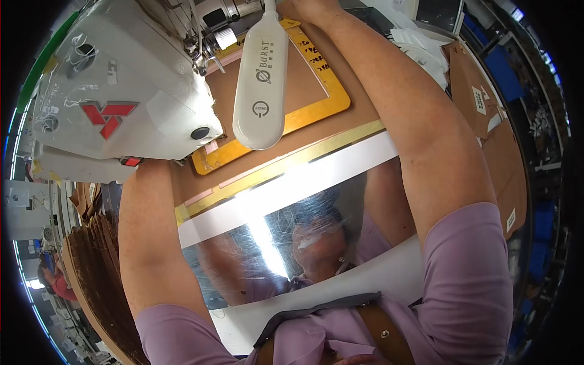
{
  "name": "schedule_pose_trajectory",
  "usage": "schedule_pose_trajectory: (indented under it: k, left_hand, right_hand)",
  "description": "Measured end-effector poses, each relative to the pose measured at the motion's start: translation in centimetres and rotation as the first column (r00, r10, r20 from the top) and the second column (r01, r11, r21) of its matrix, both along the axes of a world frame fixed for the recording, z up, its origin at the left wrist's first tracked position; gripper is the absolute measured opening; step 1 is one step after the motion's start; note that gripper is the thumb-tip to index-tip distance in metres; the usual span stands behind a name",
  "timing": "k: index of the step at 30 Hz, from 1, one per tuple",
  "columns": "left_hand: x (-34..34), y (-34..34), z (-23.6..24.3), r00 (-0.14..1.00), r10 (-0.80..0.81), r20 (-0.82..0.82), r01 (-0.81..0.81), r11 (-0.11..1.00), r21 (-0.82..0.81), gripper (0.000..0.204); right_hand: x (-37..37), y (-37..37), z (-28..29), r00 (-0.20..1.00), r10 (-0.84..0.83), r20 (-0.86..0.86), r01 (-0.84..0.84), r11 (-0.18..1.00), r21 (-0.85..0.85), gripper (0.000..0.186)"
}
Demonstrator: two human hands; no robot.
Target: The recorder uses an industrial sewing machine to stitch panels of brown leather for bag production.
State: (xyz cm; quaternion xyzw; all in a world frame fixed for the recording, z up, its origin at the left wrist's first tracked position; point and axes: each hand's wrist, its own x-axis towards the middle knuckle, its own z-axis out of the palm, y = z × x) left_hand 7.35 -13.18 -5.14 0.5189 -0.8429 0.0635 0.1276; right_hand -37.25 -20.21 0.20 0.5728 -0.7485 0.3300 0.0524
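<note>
My right arm stretches over the right side of the work to the far edge. There my right hand (308, 8) is partly cut off by the top of the picture, beside the far corner of an orange-yellow frame (333, 91). Its fingers do not show clearly. My left forearm runs up behind the white sewing machine head (131, 91), which hides my left hand. The frame lies flat on a brown sheet (360, 97) near the needle area. A white paddle-shaped lamp (261, 79) hangs over the frame and covers part of it.
A shiny, scratched metal plate (243, 261) lies between my arms, with a white strip and a yellow strip (274, 170) along its far side. Brown pieces are stacked at left (100, 274) and right (508, 164). Crumpled white material (417, 52) sits at the far right.
</note>
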Motion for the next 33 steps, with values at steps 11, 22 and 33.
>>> schedule_pose_trajectory:
  k: [11, 22, 33]
  left_hand:
    - [-1.8, 7.8, 5.1, 0.959, 0.081, -0.27, -0.014, 0.971, 0.24, 0.053]
    - [-0.9, 17.2, 5.2, 0.996, -0.046, 0.073, 0.03, 0.978, 0.206, 0.093]
    - [-0.9, 18.0, 5.4, 0.991, -0.066, 0.117, 0.05, 0.989, 0.137, 0.094]
  right_hand:
    - [-3.1, 21.1, 0.9, 0.921, 0.363, -0.139, -0.35, 0.93, 0.11, 0.053]
    - [-1.9, 24.6, -0.7, 0.849, 0.405, -0.339, -0.221, 0.856, 0.468, 0.072]
    - [-2.4, 26.5, -1.0, 0.867, 0.417, -0.273, -0.289, 0.866, 0.408, 0.069]
